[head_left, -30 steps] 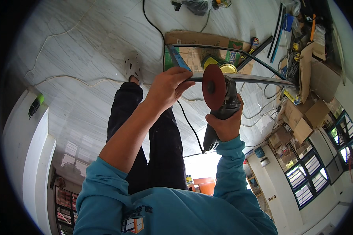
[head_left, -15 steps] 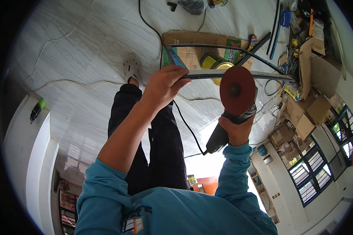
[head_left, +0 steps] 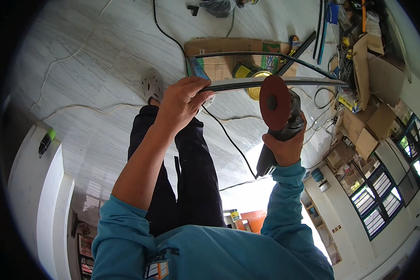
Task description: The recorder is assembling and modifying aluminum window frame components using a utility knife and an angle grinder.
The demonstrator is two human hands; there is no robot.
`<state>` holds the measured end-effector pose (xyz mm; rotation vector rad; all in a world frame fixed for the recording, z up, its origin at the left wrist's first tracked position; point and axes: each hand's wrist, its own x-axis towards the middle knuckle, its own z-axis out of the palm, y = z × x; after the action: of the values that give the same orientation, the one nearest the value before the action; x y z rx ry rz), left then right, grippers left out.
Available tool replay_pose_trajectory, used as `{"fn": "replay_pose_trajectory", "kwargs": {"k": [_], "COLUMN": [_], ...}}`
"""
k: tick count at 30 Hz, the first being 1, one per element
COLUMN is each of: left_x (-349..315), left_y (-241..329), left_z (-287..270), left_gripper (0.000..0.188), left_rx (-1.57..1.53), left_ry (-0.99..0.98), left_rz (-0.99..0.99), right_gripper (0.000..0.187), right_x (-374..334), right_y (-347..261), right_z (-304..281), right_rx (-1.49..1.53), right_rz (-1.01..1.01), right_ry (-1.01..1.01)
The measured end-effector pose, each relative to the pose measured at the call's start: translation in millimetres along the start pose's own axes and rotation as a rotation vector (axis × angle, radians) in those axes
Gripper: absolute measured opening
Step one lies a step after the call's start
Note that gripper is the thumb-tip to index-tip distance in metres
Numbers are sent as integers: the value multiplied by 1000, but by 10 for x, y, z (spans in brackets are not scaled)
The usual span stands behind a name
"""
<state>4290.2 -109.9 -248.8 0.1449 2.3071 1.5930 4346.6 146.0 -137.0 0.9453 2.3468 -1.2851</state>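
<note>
My left hand grips the near left corner of a dark metal frame, thumb and fingers closed on its edge. In my right hand is an angle grinder, its body slanting down toward me. A round reddish-brown disc on the grinder faces me and overlaps the frame's near bar; whether it touches the bar I cannot tell. Behind that bar a yellow and black tin can lies partly hidden. A flattened cardboard sheet is on the floor beneath the frame.
A black cord runs from the grinder past my legs. Open cardboard boxes and clutter fill the right side. A tape measure lies beside dark metal bars. A pale cable crosses the tiled floor.
The grinder and my right hand have shifted slightly, with the disc turned more edge-on, showing more of the grinder's head. My left hand still grips the frame. The whole view has moved a little.
</note>
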Motion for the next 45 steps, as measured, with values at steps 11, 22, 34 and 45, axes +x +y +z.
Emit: {"fn": "replay_pose_trajectory", "kwargs": {"k": [11,22,34,45], "left_x": [-5,-1,-66,-71], "left_y": [24,29,-11,-29], "left_z": [-11,7,17,29], "left_gripper": [22,21,20,22], "left_rx": [34,13,-42,-43], "left_ry": [-28,-30,-23,-22], "left_rz": [12,8,-16,-25], "right_gripper": [91,92,92,93], "right_x": [102,138,180,214], "right_y": [100,126,67,98], "right_z": [34,24,54,46], "right_rx": [-48,-32,-40,-42], "right_rz": [0,-2,16,19], "right_ry": [-58,-73,-77,-85]}}
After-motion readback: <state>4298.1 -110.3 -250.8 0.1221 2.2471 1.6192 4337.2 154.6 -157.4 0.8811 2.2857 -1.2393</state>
